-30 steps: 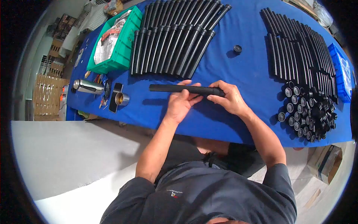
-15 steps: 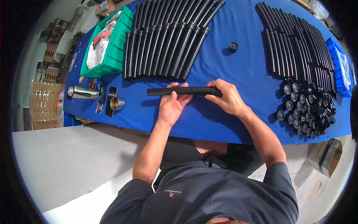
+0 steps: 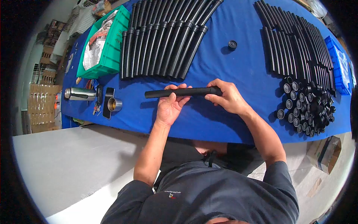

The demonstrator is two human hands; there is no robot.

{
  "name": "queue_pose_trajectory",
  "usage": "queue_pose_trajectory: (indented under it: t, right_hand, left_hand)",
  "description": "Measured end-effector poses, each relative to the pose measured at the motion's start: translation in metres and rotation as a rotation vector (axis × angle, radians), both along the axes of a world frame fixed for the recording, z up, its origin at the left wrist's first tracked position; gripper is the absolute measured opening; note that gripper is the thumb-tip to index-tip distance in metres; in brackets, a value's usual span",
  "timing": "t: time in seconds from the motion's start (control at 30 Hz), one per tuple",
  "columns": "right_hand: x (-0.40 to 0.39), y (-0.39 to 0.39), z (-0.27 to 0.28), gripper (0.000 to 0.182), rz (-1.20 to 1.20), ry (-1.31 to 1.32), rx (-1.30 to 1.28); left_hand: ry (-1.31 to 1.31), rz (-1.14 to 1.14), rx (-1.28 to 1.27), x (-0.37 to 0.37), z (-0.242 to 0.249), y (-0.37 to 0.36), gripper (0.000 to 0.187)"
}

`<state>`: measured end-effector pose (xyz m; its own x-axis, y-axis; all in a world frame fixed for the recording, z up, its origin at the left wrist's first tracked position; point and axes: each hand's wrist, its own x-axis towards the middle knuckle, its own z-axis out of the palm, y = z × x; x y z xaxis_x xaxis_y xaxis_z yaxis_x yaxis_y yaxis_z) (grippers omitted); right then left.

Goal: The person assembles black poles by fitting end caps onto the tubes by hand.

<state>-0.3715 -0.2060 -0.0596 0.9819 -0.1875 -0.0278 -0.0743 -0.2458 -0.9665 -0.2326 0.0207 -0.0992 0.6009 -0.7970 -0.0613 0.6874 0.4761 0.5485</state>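
Note:
A black tube (image 3: 194, 91) lies level across my two hands, above the blue cloth. My left hand (image 3: 168, 109) supports it near the middle, with the fingers behind it and the thumb in front. At the tube's right end, my right hand (image 3: 230, 98) is closed around a slightly wider part that looks like a cap; the fingers partly cover it. Beyond the hands, a single black cap (image 3: 232, 45) stands on the cloth. Two rows of capped black tubes (image 3: 160, 48) lie behind my left hand.
At the right are rows of thinner-looking black tubes (image 3: 283, 52), a heap of black caps (image 3: 309, 112) and a blue bin (image 3: 337, 67). A green crate (image 3: 106, 63) with newspaper, a steel flask (image 3: 80, 94), a phone (image 3: 108, 106) and a metal cup (image 3: 115, 104) stand left.
The tube's left end has dipped slightly and shifted a little left. Both hands keep their hold, and the view has moved slightly.

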Motion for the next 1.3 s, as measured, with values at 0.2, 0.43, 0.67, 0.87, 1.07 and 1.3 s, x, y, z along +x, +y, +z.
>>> queue_pose_trajectory:
  t: [0.2, 0.43, 0.67, 0.87, 1.07, 1.3]
  right_hand:
    - [0.001, 0.000, -0.003, 0.032, -0.027, -0.074, -0.137]
    - [0.004, 0.006, -0.012, 0.040, -0.096, -0.251, -0.103]
    - [0.001, 0.006, -0.006, 0.034, -0.014, -0.005, 0.250]
    - [0.000, 0.006, -0.004, 0.028, 0.011, -0.017, 0.161]
    - [0.000, 0.008, -0.004, 0.028, 0.026, -0.087, 0.194]
    - [-0.001, 0.010, -0.004, 0.029, 0.006, -0.075, 0.193]
  left_hand:
    - [-0.049, 0.002, 0.019, 0.000, -0.001, 0.000, 0.027]
    - [0.019, 0.015, 0.027, 0.000, 0.001, -0.001, 0.027]
    - [0.060, -0.021, -0.024, 0.001, 0.002, -0.002, 0.028]
    - [0.021, 0.001, 0.004, -0.001, -0.005, 0.002, 0.029]
    - [0.080, -0.016, -0.012, -0.001, -0.004, 0.003, 0.028]
    - [0.029, -0.015, 0.006, -0.002, -0.004, 0.003, 0.027]
